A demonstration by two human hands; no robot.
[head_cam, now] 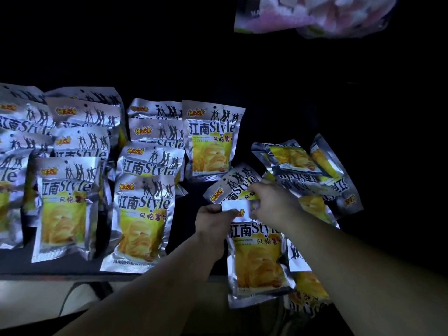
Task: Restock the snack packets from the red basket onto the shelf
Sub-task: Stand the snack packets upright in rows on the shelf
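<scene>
Silver-and-yellow snack packets stand in overlapping rows [143, 214] on a dark shelf [60, 267] at the left and centre. A loose heap of the same packets [310, 166] lies to the right. My left hand [213, 224] grips the top edge of one packet [257, 260] that hangs over the shelf's front edge. My right hand [274, 204] pinches the same packet's top and also touches a tilted packet [230, 185] just behind it. The red basket is not in view.
A pink-and-white bag [315, 15] hangs at the top right, above the shelf. The back of the shelf is dark and shows nothing. Below the shelf's front edge there is a pale floor [31, 299] with a dark cable [70, 294].
</scene>
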